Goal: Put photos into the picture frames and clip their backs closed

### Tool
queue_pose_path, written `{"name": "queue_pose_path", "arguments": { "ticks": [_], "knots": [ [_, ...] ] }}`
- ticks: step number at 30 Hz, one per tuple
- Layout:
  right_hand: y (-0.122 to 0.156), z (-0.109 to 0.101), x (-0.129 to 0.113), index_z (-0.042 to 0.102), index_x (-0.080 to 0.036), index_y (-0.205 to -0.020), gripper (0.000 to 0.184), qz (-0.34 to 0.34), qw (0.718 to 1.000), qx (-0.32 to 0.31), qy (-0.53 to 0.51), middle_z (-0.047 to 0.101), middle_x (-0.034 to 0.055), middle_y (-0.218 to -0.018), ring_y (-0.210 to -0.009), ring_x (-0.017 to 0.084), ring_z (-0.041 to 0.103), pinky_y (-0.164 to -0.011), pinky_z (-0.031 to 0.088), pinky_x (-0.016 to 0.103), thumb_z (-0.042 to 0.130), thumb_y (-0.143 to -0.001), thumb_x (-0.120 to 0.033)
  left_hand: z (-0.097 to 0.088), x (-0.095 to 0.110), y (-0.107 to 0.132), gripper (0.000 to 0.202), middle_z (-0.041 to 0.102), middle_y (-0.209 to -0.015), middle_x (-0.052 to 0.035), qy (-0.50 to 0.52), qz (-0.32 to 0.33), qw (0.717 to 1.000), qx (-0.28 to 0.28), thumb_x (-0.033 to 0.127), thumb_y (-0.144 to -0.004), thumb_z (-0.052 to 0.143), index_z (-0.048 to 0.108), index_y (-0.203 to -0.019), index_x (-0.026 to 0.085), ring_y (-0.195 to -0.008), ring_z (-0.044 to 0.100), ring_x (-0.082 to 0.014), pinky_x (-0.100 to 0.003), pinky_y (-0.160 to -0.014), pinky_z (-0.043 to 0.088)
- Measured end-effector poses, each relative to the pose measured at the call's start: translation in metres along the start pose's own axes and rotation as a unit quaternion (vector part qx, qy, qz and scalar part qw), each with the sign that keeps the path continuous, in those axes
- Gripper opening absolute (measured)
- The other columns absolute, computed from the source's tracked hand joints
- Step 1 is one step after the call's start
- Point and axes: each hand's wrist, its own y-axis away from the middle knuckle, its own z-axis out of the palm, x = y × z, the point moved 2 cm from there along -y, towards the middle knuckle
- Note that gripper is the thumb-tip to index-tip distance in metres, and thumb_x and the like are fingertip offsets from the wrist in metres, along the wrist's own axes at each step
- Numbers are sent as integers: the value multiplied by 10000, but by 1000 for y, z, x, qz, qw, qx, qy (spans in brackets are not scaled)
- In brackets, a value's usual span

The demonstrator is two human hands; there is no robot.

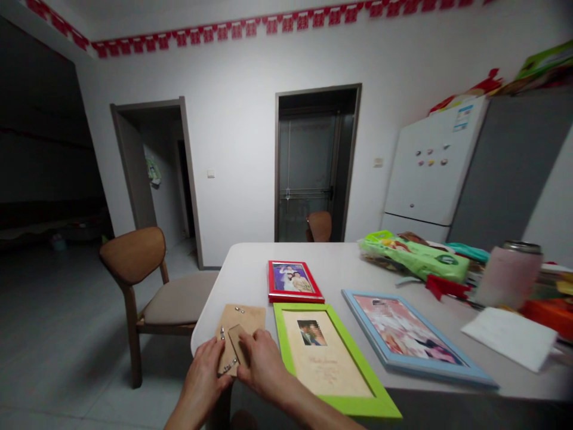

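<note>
So my left hand [206, 364] held the brown board [251, 315] at the counter's [248, 255] left edge, right hand [264, 365] bent over its flap [235, 335], couldn't tell if pinching; green frame [349, 405] sat just beside.

Left fingers [215, 352] and right fingers [249, 344] on brown board [255, 316], green frame [357, 358] alongside, red frame [295, 297], blue frame [430, 366]
</note>
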Motion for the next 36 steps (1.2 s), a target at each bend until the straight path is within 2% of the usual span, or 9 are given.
{"name": "queue_pose_path", "arguments": {
  "ticks": [3, 6, 11, 14, 16, 20, 29, 31, 36],
  "knots": [
    [6, -19, 10, 519, -160, -1090, 541, -8, 997, 27, -71, 531, 101, -968, -925, 215, 465, -807, 362, 304, 537, -550, -186, -8, 15, 0, 457, 545, -1107, -134, 36, 27, 998, 47, 186, -573, 599, 536, -1023, 139, -1042, 478, -261, -390, -895, 384],
    [23, -54, 29, 558, -167, -1037, 478, -32, 994, 35, -97, 542, 84, -969, -915, 198, 480, -835, 361, 300, 513, -561, -179, -14, 47, 2, 478, 529, -1125, -129, 89, 74, 990, 79, 192, -581, 628, 517, -1044, 156, -1054, 461, -267, -427, -890, 385],
    [58, -104, 81, 599, -200, -966, 405, 4, 997, 7, -76, 534, 75, -1026, -979, 200, 476, -885, 345, 308, 470, -584, -173, -3, 116, 4, 485, 507, -1147, -121, 161, 121, 979, -8, 185, -598, 650, 501, -1057, 146, -1067, 435, -252, -414, -905, 370],
    [72, -116, 111, 613, -196, -951, 406, 40, 998, 1, -54, 532, 80, -1046, -1003, 201, 471, -905, 330, 297, 466, -573, -175, 9, 144, 3, 457, 493, -1162, -116, 174, 119, 976, -62, 191, -610, 645, 509, -1043, 136, -1073, 416, -244, -387, -920, 349],
    [76, -117, 124, 620, -189, -946, 410, 48, 998, 1, -46, 535, 83, -1041, -999, 202, 474, -905, 329, 292, 469, -565, -176, 17, 153, 3, 418, 496, -1157, -104, 169, 115, 975, -90, 184, -624, 629, 518, -1024, 137, -1068, 412, -233, -366, -926, 339],
    [77, -111, 132, 629, -188, -934, 392, 28, 999, -1, -40, 549, 85, -992, -952, 200, 492, -873, 350, 291, 469, -577, -175, 27, 154, 3, 295, 538, -1087, -81, 153, 112, 975, -119, 162, -652, 578, 547, -945, 141, -1023, 437, -218, -343, -917, 339],
    [71, -85, 123, 619, -209, -965, 393, -2, 999, 14, 31, 562, 80, -987, -934, 201, 487, -825, 351, 294, 466, -604, -184, 29, 146, 1, 152, 583, -955, -63, 117, 122, 979, -112, 116, -714, 467, 570, -820, 150, -918, 496, -191, -334, -873, 356],
    [70, -83, 122, 615, -213, -971, 396, 2, 999, 16, 41, 564, 77, -984, -935, 205, 486, -818, 351, 301, 473, -601, -190, 29, 143, 3, 140, 571, -1002, -61, 124, 125, 978, -108, 149, -722, 488, 565, -838, 159, -963, 484, -193, -355, -914, 319],
    [71, -87, 125, 616, -209, -954, 339, -8, 999, 22, 32, 560, 78, -984, -920, 201, 492, -804, 360, 304, 480, -648, -255, 33, 131, 12, 433, 470, -1194, -76, 155, 138, 972, -108, 360, -595, 672, 518, -959, 184, -1126, 381, -226, -418, -1001, 186]
  ]
}}
